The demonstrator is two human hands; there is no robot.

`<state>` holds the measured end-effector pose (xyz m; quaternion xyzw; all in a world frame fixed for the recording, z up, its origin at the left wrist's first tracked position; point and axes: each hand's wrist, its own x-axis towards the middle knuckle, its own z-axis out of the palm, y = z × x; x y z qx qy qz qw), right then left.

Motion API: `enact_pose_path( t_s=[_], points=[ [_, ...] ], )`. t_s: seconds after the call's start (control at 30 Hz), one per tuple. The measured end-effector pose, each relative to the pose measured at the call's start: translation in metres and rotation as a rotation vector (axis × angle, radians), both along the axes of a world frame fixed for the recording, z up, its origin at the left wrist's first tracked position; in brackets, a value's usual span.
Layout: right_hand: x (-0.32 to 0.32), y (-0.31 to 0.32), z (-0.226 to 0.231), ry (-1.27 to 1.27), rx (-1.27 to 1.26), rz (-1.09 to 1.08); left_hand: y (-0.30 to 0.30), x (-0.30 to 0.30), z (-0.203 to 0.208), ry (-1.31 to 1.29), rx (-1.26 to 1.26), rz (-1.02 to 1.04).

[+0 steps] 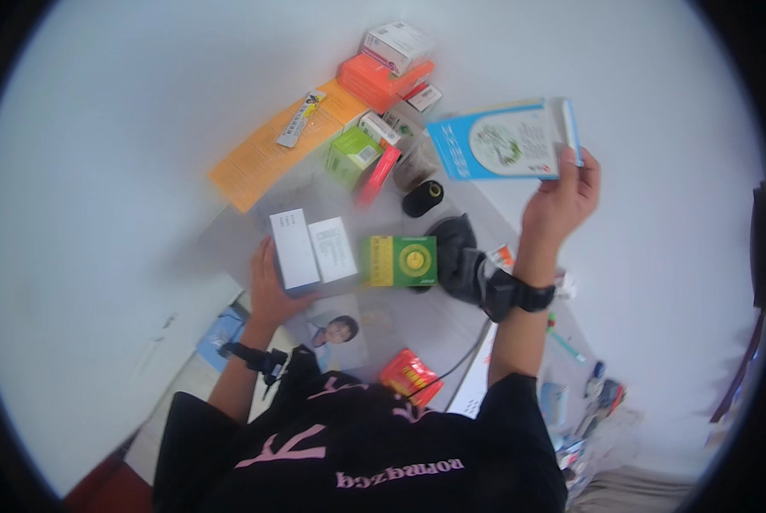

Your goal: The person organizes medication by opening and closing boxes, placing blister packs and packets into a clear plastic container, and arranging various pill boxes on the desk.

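Observation:
My right hand point(564, 198) is raised at the right, closed on the end of a flat blue-and-white box point(494, 141) with a round plant picture. Its fingers wrap the right edge, where a narrow white-and-blue strip stands slightly apart. On the left, my left hand point(270, 289) grips the lower left corner of a long white box point(294, 248), fingers along its side and thumb below. A smaller white box point(333, 249) lies right beside it. Between my hands is a green-and-yellow box point(400, 261).
At the far side an orange sheet point(263, 154) carries a small tube point(301, 120). Stacked boxes, an orange one point(374, 81) among them, stand beside it. A black thread spool point(423, 198), a dark object point(458, 256), a photo point(336, 329) and a red packet point(411, 376) lie nearer.

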<state>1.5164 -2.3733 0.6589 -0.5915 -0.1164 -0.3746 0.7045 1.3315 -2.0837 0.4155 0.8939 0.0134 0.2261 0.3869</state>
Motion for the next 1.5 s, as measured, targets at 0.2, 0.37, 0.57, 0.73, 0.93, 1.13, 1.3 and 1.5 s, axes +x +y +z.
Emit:
enact_pose_path(
  t_s=[0.2,0.37,0.57,0.73,0.93,1.13,1.3,1.5],
  points=[
    [-0.108,-0.023,-0.016,0.235,0.137,0.099,0.007,-0.032,0.065,-0.252,0.022,-0.233],
    [-0.157,0.002,-0.058,0.457,0.210,0.271,-0.050,-0.009,0.151,-0.118,-0.405,-0.634],
    [-0.186,0.027,-0.072,0.506,0.209,0.368,-0.098,0.007,0.154,0.227,-0.814,-0.829],
    [-0.202,0.026,-0.082,0.273,0.118,0.080,-0.108,0.003,0.135,0.181,-0.871,-0.814],
    [-0.212,0.025,-0.084,0.258,0.081,0.102,-0.118,-0.004,0.149,0.159,-0.986,-0.751],
    [-0.216,0.027,-0.080,0.325,0.116,0.110,-0.114,-0.004,0.146,0.134,-0.893,-0.799],
    [-0.215,0.026,-0.079,0.337,0.122,0.122,-0.113,-0.004,0.144,0.067,-0.773,-0.792],
    [-0.216,0.018,-0.083,0.303,0.058,0.187,-0.114,-0.004,0.141,-0.015,-0.717,-0.781]
  ],
)
